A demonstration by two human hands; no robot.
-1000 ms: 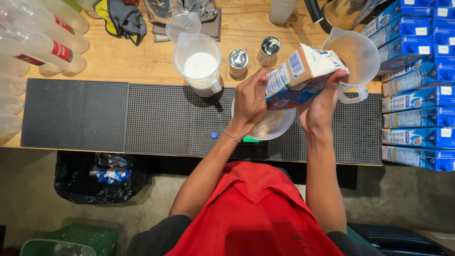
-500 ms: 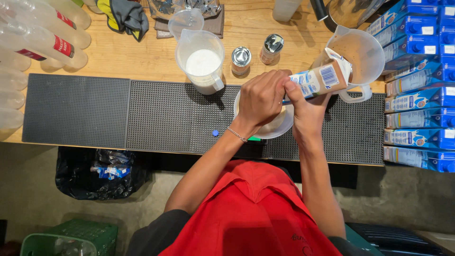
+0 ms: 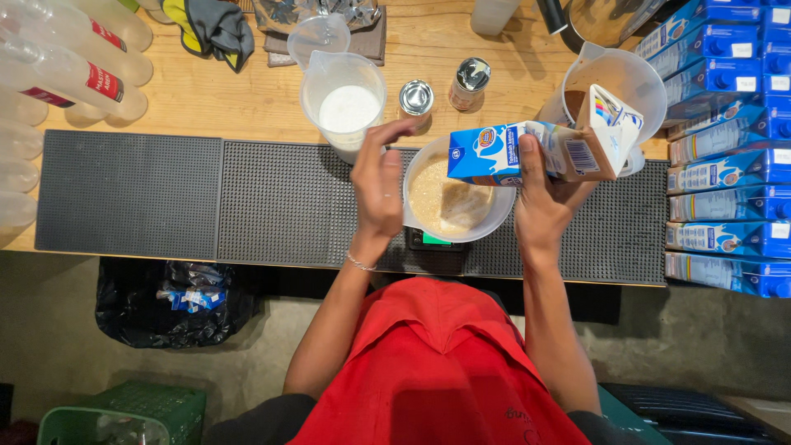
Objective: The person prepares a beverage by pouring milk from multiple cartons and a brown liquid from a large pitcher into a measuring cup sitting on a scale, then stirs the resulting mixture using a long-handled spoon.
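Observation:
My right hand (image 3: pixel 545 203) grips a blue and white milk carton (image 3: pixel 540 150), held on its side with its opened spout end pointing right toward a large plastic jug (image 3: pixel 624 78). My left hand (image 3: pixel 377 181) hovers with fingers apart, holding nothing, next to the left rim of a round white container (image 3: pixel 500 217) of beige mix. That container sits on a small scale with a green display (image 3: pixel 436 240), on the black rubber bar mat (image 3: pixel 272 202).
A jug of white liquid (image 3: pixel 346 107) and two small metal-topped tins (image 3: pixel 416 99) stand behind the mat. Stacked blue cartons (image 3: pixel 729 165) fill the right edge, clear bottles (image 3: pixel 58 66) the left. A black bin bag (image 3: pixel 173 301) and green crate (image 3: pixel 124 412) lie below the counter.
My left hand has come off the carton and moved left with its fingers spread. The carton has swung from over the container to lie flatter in my right hand alone.

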